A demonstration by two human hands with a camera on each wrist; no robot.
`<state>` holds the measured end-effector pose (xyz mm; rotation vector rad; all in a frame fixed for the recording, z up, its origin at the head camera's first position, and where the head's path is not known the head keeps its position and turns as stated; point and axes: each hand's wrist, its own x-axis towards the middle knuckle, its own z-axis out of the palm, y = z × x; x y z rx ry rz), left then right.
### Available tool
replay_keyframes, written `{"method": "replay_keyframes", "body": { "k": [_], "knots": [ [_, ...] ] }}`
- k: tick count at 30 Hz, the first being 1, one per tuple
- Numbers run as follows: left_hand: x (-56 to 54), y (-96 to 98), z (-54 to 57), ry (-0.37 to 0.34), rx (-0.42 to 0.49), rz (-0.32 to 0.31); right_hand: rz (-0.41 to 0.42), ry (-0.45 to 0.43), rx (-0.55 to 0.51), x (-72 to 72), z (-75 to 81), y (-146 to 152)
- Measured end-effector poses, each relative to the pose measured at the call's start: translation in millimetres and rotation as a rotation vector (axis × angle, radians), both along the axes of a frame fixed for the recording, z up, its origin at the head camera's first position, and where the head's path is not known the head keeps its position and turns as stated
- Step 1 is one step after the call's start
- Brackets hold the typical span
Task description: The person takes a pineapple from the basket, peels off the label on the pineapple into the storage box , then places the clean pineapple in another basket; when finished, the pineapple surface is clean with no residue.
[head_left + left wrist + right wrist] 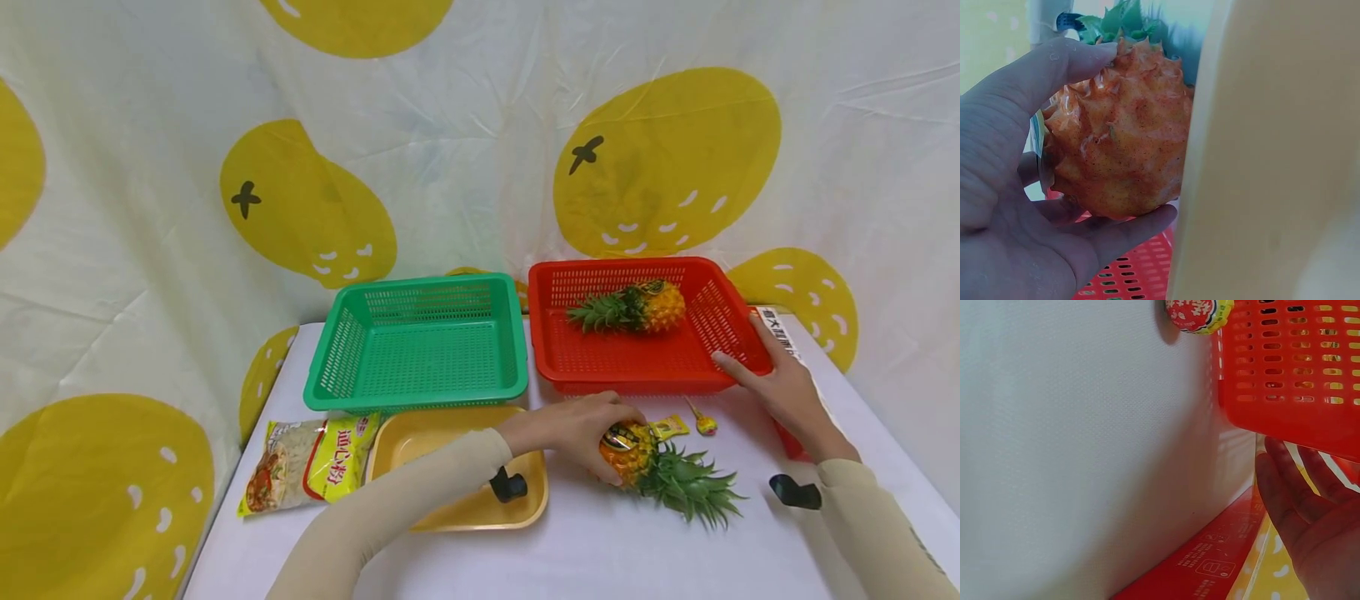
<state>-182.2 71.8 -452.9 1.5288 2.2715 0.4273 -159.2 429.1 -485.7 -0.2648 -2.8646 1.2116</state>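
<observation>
In the head view my left hand (pixel 592 433) grips a small orange pineapple (pixel 632 458) lying on the table, its green crown pointing right. The left wrist view shows the thumb and fingers around the spiky pineapple body (pixel 1122 131). My right hand (pixel 783 392) is at the near right corner of the red basket (pixel 637 387), thumb over the rim and fingers along its outer side. In the right wrist view those fingers (pixel 1291 494) are fairly straight beside the basket corner. A second pineapple (pixel 660 307) lies inside the red basket.
A green basket (pixel 416 396) stands left of the red one. In front are a yellow tray (pixel 517 521) and a noodle packet (pixel 307 462). A lollipop (pixel 705 423) and a small yellow packet (pixel 670 427) lie beyond the gripped pineapple. A red box (pixel 1210 562) sits at the right.
</observation>
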Motion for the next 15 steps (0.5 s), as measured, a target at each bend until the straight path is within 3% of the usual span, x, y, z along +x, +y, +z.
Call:
{"method": "replay_keyframes", "body": {
  "k": [7, 15],
  "knots": [
    [0.6, -2.0, -1.1, -0.015, 0.006, 0.005, -0.001, 0.02, 0.027, 2.8, 1.3, 0.0],
    [0.7, -4.0, -0.4, -0.03, 0.011, 0.009, -0.102, 0.207, 0.045, 12.2, 15.8, -4.4]
  ]
}}
